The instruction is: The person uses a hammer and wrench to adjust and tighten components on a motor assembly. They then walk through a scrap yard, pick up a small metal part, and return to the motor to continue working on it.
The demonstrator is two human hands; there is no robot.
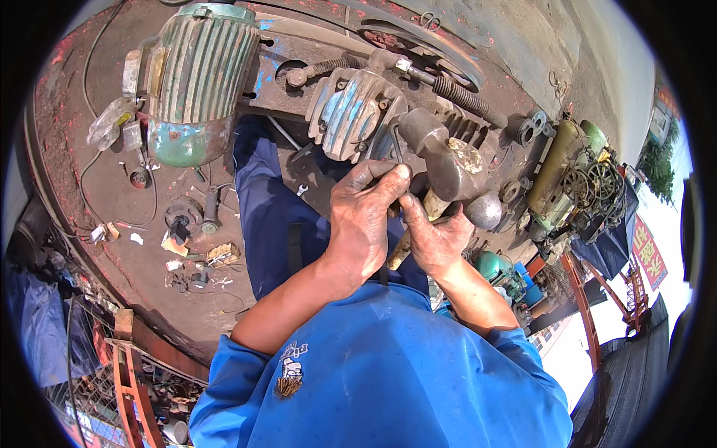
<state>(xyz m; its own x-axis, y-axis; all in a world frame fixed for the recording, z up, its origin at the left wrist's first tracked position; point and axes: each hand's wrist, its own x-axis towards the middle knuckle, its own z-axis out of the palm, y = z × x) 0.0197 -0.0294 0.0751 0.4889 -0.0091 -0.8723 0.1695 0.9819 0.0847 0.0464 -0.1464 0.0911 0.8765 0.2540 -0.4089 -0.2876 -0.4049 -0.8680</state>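
Observation:
In front of my chest, my left hand (364, 218) pinches a thin dark metal rod (396, 140) between thumb and fingers; its upper part sticks up beside the hammer head. Close against it, my right hand (439, 240) is closed round the pale wooden handle of a ball-peen hammer (461, 170), whose heavy head tilts up and to the right. The thumbs nearly meet, and the lower end of the rod is hidden by the fingers. Just beyond my hands stands a finned metal casting (353, 112) with worn blue paint; the hammer partly covers more fins to its right.
A green finned electric motor (198, 86) sits at far left. Beyond the casting are a spring-wrapped hose (467, 101) and a large pulley wheel (426, 48). A small wrench (302, 190) and scattered parts lie on the ground. An old compressor tank (556, 168) stands at right.

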